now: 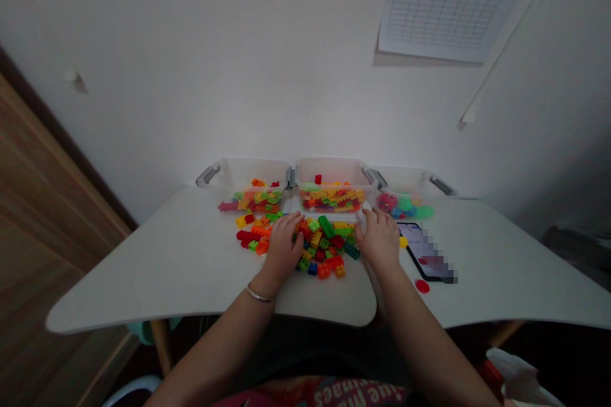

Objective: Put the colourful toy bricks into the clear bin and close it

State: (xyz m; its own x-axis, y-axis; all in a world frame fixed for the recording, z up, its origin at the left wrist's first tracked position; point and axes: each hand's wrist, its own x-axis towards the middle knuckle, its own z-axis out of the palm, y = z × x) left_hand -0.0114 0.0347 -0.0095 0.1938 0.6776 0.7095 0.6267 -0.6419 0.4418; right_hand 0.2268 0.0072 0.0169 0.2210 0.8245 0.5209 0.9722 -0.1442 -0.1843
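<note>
A heap of colourful plastic building bricks (316, 240) lies on the white table between my hands. My left hand (285, 241) rests on the heap's left part, its thumb and fingers apart and touching bricks; whether one is held beneath them is hidden. My right hand (379, 238) lies at the heap's right edge with its fingers stretched forward towards the bins, and no brick shows in it. Just behind the heap stand a left clear bin (229, 172) and a middle clear bin (329, 168), both with bricks inside.
On the right, another clear bin (405, 179) holds round coloured pieces. A phone (424, 251) lies beside my right hand, near a red disc (422, 286) and a small yellow piece (403, 242). Behind the bins rises a white wall (286, 63) with a printed sheet (439, 6).
</note>
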